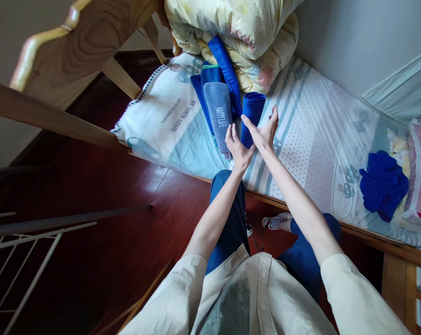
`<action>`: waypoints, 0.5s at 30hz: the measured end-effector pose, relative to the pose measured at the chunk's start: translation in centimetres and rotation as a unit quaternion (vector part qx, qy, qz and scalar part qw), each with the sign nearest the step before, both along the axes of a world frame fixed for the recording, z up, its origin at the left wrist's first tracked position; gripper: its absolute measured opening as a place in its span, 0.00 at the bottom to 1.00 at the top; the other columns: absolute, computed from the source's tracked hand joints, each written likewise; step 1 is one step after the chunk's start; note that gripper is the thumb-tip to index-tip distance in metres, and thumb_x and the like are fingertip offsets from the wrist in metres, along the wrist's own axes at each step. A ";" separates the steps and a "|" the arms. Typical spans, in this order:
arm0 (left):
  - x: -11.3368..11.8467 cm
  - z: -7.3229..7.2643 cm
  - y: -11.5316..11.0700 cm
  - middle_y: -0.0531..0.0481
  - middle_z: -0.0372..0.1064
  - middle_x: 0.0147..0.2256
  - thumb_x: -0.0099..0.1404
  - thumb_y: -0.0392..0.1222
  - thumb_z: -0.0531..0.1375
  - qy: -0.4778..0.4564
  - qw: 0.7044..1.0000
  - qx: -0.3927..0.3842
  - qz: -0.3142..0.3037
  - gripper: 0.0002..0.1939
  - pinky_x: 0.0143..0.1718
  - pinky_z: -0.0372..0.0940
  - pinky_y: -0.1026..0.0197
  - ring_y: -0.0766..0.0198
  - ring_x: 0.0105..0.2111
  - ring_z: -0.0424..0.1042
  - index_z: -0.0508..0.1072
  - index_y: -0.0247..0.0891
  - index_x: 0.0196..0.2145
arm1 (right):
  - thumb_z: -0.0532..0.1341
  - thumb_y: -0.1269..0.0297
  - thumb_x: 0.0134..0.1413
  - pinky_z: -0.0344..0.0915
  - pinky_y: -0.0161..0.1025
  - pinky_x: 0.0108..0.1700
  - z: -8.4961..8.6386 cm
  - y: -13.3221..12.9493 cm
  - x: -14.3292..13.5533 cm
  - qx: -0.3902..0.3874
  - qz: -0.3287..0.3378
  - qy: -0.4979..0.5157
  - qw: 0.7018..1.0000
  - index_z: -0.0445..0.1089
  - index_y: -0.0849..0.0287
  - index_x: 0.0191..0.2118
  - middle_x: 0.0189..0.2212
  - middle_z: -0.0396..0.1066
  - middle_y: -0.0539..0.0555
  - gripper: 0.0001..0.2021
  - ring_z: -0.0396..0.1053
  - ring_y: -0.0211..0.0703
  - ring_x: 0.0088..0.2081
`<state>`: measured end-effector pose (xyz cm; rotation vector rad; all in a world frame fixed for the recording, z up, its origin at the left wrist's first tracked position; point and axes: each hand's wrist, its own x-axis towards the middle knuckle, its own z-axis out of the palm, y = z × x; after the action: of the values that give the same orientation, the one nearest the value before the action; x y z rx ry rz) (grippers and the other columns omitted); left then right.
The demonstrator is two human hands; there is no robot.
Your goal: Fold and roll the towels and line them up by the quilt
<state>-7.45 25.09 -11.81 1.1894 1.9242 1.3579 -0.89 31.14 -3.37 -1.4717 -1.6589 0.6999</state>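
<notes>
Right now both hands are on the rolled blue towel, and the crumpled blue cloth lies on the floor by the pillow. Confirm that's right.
Not quite. In the head view the crumpled blue cloth lies on the bed, not the floor. The left hand and right hand are on the rolled blue towel.

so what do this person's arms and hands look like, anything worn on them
Both arms are bare from above the elbow down, with loose cream sleeves ending around the elbows. These belong to a cream button-front shirt with small white buttons. The left hand and right hand are bare: no gloves, rings, watch or bracelet can be seen. Fingers are slim, and no markings show on either arm.
</notes>
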 end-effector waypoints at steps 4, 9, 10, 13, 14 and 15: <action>1.0 0.5 -3.1 0.40 0.42 0.76 0.65 0.41 0.61 0.087 0.989 -0.002 -0.117 0.41 0.75 0.41 0.36 0.43 0.77 0.34 0.54 0.41 0.73 | 0.62 0.43 0.63 0.56 0.60 0.72 -0.2 -6.3 4.1 -0.055 -0.022 0.028 0.998 0.48 0.52 0.73 0.74 0.49 0.64 0.40 0.55 0.55 0.73; 2.2 -1.2 -3.3 0.35 0.48 0.75 0.58 0.33 0.58 0.169 0.957 -0.063 -0.228 0.41 0.75 0.40 0.33 0.43 0.77 0.39 0.61 0.34 0.70 | 0.59 0.44 0.63 0.66 0.57 0.67 -1.9 -17.5 14.7 -0.156 -0.059 0.039 0.985 0.60 0.55 0.68 0.70 0.62 0.68 0.33 0.68 0.57 0.65; 2.3 -1.5 -3.3 0.33 0.49 0.74 0.58 0.33 0.58 0.179 0.950 -0.086 -0.239 0.41 0.75 0.40 0.33 0.42 0.76 0.41 0.61 0.31 0.70 | 0.59 0.44 0.62 0.68 0.57 0.65 -2.1 -19.7 17.3 -0.164 -0.071 0.035 0.983 0.64 0.55 0.65 0.67 0.65 0.68 0.31 0.71 0.57 0.63; 2.9 -1.9 -3.9 0.30 0.52 0.73 0.60 0.35 0.57 0.215 0.918 -0.147 -0.300 0.37 0.74 0.44 0.36 0.41 0.75 0.47 0.64 0.29 0.68 | 0.61 0.45 0.60 0.72 0.57 0.60 -1.6 -25.4 25.0 -0.149 -0.137 0.009 0.979 0.73 0.53 0.55 0.58 0.76 0.66 0.24 0.75 0.60 0.58; 3.2 -2.0 -4.5 0.30 0.53 0.72 0.61 0.35 0.57 0.232 0.902 -0.160 -0.326 0.36 0.74 0.45 0.38 0.41 0.75 0.49 0.65 0.30 0.67 | 0.61 0.44 0.60 0.73 0.58 0.60 -1.2 -27.0 27.4 -0.136 -0.163 -0.006 0.977 0.75 0.53 0.52 0.55 0.77 0.66 0.22 0.76 0.60 0.57; 3.6 -2.0 -5.2 0.31 0.55 0.71 0.62 0.36 0.56 0.251 0.886 -0.169 -0.353 0.34 0.73 0.47 0.39 0.42 0.74 0.51 0.66 0.31 0.67 | 0.61 0.44 0.59 0.72 0.59 0.60 -0.7 -28.6 29.6 -0.120 -0.190 -0.024 0.974 0.76 0.53 0.50 0.54 0.78 0.65 0.22 0.76 0.60 0.57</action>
<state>-3.84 19.91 -13.80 1.9151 1.6459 0.3329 28.73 2.58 -4.08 -1.9249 -1.3025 0.6696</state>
